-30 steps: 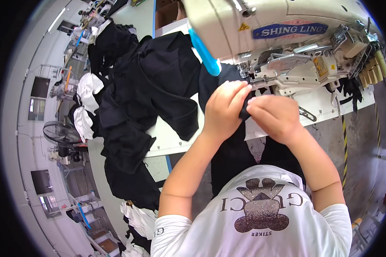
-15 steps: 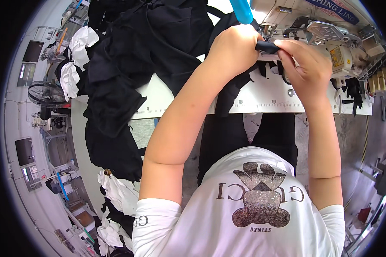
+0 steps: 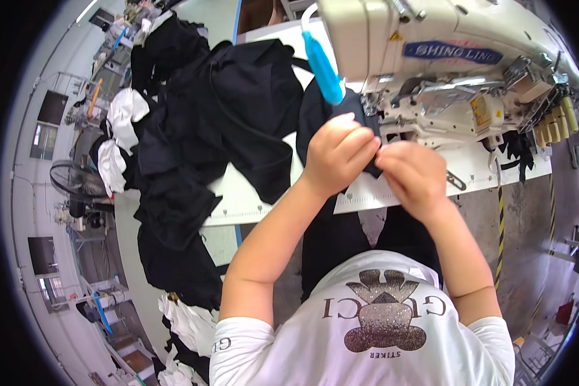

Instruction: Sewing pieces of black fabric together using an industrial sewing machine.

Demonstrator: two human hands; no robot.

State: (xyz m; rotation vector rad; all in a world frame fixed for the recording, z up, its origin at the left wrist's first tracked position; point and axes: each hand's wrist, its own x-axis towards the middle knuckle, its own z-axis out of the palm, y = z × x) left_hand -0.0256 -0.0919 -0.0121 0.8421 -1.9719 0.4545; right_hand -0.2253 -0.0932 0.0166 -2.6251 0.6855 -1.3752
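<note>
Beside the needle area of a cream sewing machine (image 3: 447,55), my two hands meet with fingertips nearly touching. My left hand (image 3: 342,154) is closed in a pinch on a piece of black fabric (image 3: 311,109), which spreads to its left and hangs down below the fingers. My right hand (image 3: 415,177) is closed as well, thumb and fingertips pinched at the edge of the same fabric; the fingers cover most of that edge. A blue tube-shaped fitting (image 3: 325,71) on a white cord hangs just above my left hand.
A large heap of black cloth (image 3: 225,116) covers the table to the left, with crumpled white pieces (image 3: 127,116) at its far side. The white table edge carries a printed ruler (image 3: 238,214). Thread cones (image 3: 553,125) stand at the right. A black fan (image 3: 77,180) is farther left.
Both hands have come down and nearer to me, moving left away from the needle area. The gap between them has narrowed. More of the sewing machine now shows as the view shifts.
</note>
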